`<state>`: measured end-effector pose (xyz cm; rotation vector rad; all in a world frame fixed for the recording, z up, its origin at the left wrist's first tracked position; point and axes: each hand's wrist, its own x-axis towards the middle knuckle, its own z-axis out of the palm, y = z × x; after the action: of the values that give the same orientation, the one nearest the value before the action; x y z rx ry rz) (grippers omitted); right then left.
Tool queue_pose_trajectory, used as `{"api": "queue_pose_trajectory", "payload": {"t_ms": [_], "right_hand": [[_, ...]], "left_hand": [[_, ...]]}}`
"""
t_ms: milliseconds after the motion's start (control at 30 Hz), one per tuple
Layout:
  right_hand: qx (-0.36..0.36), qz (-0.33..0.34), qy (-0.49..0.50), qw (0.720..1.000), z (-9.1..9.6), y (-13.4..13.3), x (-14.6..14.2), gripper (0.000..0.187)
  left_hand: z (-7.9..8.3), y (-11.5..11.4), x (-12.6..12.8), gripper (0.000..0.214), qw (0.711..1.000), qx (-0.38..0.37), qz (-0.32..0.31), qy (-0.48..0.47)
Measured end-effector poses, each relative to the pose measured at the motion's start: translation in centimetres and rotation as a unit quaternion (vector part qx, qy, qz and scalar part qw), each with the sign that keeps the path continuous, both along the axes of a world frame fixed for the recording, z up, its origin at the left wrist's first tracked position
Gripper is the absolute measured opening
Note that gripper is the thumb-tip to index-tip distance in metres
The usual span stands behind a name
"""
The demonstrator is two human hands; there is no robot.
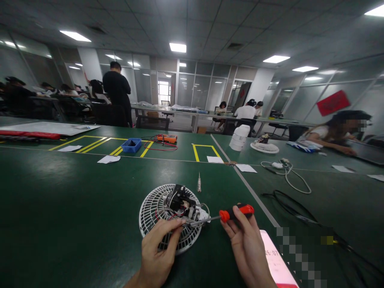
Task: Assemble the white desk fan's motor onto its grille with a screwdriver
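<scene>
On the green table lies a round white fan grille (148, 200) with a black motor assembly (180, 198) and loose wires on top. My left hand (159, 248) is closed in a pinch at the near side of the assembly, at the wires; what exactly the fingertips hold is too small to make out. In my right hand (244, 236) is a red and black screwdriver (237, 212), its shaft pointing left to the white part (202, 216) of the assembly. A small clear-handled screwdriver (199, 184) lies just beyond the grille.
A phone (277, 260) lies beside my right hand. Farther off are a blue bin (131, 145), an orange multimeter (167, 138), a white cylindrical part (239, 138) and another grille (264, 147). Cables (300, 212) run along the right. A person (333, 128) sits at the far right.
</scene>
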<state>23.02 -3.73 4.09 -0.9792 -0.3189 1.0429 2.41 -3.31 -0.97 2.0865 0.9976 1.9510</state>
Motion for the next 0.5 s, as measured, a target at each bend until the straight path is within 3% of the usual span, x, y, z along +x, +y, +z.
{"api": "queue_pose_trajectory", "payload": {"t_ms": [500], "right_hand": [[-0.016, -0.009, 0.006, 1.000, -0.37, 0.28, -0.13, 0.059]], "left_hand": [[-0.02, 0.06, -0.18, 0.031, 0.999, -0.029, -0.010, 0.008]]}}
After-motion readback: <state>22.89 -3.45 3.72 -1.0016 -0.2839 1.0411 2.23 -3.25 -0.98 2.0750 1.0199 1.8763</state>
